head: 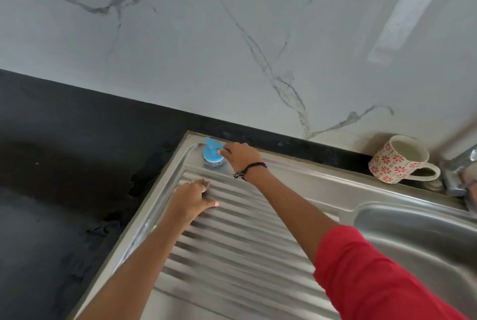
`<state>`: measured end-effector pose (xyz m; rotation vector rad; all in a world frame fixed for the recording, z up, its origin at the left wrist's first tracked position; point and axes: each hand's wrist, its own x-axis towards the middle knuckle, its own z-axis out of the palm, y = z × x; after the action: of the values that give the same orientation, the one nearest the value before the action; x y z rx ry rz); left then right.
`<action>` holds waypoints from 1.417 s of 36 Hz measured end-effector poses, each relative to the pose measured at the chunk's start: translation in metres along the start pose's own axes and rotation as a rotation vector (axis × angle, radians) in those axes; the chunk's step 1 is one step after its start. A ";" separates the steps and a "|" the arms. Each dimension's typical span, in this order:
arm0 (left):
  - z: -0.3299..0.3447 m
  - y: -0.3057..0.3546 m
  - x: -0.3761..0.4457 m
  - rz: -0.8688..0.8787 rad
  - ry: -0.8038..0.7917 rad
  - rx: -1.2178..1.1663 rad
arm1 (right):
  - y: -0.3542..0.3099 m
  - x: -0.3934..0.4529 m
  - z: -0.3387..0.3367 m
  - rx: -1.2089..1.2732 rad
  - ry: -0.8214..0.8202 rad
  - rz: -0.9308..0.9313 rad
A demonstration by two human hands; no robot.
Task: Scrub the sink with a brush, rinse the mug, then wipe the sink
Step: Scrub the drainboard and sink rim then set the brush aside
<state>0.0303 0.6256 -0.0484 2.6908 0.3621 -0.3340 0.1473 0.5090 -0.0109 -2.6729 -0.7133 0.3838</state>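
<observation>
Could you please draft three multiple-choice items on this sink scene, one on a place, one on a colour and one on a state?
1. Where does the brush sit?
A. In the basin
B. At the far left corner of the ribbed drainboard
C. Inside the mug

2. What colour is the pattern on the mug?
A. Red
B. Green
C. Black

3. What is the left hand doing?
A. Holding the mug
B. Turning the tap
C. Resting flat on the drainboard, holding nothing

Answers:
1. B, since the blue brush stands at the corner, with the right hand in a grip on it.
2. A, since red flower shapes cover the cream mug beside the tap.
3. C, since its fingers are spread on the ridges.
</observation>
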 end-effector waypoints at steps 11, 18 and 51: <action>-0.008 -0.001 0.007 0.032 -0.065 0.063 | 0.087 -0.062 -0.001 -0.130 0.219 0.186; -0.007 0.004 0.003 0.030 -0.038 0.098 | 0.003 -0.001 0.018 -0.107 0.168 0.075; -0.006 0.005 0.005 -0.038 -0.054 -0.019 | -0.050 0.051 0.015 -0.112 0.158 -0.028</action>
<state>0.0374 0.6248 -0.0430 2.6539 0.3989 -0.4111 0.1637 0.5799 -0.0138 -2.7559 -0.7430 0.1265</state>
